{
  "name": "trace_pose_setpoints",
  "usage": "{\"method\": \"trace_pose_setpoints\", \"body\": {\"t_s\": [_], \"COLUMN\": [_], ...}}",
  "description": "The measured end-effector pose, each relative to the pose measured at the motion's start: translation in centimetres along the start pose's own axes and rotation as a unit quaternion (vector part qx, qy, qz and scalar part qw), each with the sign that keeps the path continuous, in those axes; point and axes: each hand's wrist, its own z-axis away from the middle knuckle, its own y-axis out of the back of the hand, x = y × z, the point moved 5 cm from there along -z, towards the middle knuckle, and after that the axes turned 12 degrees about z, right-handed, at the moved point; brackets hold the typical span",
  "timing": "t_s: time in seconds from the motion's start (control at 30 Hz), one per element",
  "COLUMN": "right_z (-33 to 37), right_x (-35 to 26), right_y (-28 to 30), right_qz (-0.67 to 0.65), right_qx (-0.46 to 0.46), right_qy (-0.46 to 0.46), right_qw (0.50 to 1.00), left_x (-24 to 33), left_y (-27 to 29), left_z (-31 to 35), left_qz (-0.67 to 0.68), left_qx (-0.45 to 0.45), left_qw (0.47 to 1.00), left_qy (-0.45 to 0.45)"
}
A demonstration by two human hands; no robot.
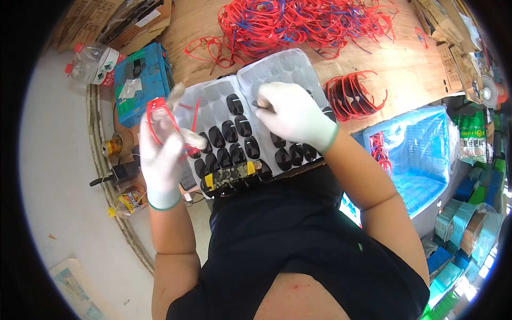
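My left hand (164, 165), in a white glove, grips a red eyeglass frame (156, 104), whose thin arms stick out past the fingers. My right hand (298, 112), also gloved, is closed in a pinch on a small dark lens (263, 108), mostly covered by the fingers. Beneath both hands lie two pale moulded lens trays (277, 69) side by side. Dark lenses (229, 130) sit in rows in their nearer pockets; my right hand hides part of the right tray. A strip of camouflage and yellow tape (232, 175) crosses the left tray's near edge.
A tangled heap of red and blue frames (298, 26) covers the far table. Red frames with dark lenses (354, 96) stand in a row at right. A blue crate (413, 160) lined with plastic sits beside the table. At left are a blue-green box (141, 85) and plastic bottles (93, 64).
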Motion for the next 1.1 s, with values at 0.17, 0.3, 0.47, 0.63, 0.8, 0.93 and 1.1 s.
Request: {"method": "trace_pose_setpoints", "body": {"t_s": [0.17,0.3,0.47,0.63,0.8,0.93,1.1], "right_z": [6.4,6.7,8.0,9.0,8.9,9.3,9.2], "right_x": [-5.5,-10.2,-10.4,-9.0,-9.3,-8.8,-9.4], "right_y": [3.6,4.8,5.5,2.4,2.0,2.0,2.3], "right_qz": [-0.477,-0.219,-0.157,-0.366,-0.404,-0.480,-0.482], "right_qx": [0.089,0.091,0.036,0.144,0.122,0.115,0.126], "right_qy": [-0.147,0.025,0.072,-0.093,-0.087,-0.152,-0.163], "right_qw": [0.862,0.971,0.984,0.915,0.902,0.856,0.851], "left_x": [-3.6,-3.4,-1.9,-1.9,-2.1,-2.1,-2.2], "left_y": [-4.1,-7.6,-8.6,-10.0,-8.9,-8.2,-8.4], "left_z": [5.5,5.7,6.6,8.0,8.7,9.3,9.6], "left_qz": [0.002,-0.291,-0.331,-0.281,-0.301,-0.254,-0.207], "left_qx": [-0.047,-0.158,-0.144,-0.219,-0.157,-0.098,-0.104], "left_qw": [0.996,0.943,0.932,0.934,0.940,0.957,0.970], "left_qy": [0.082,-0.030,0.017,-0.003,0.036,0.100,0.070]}}
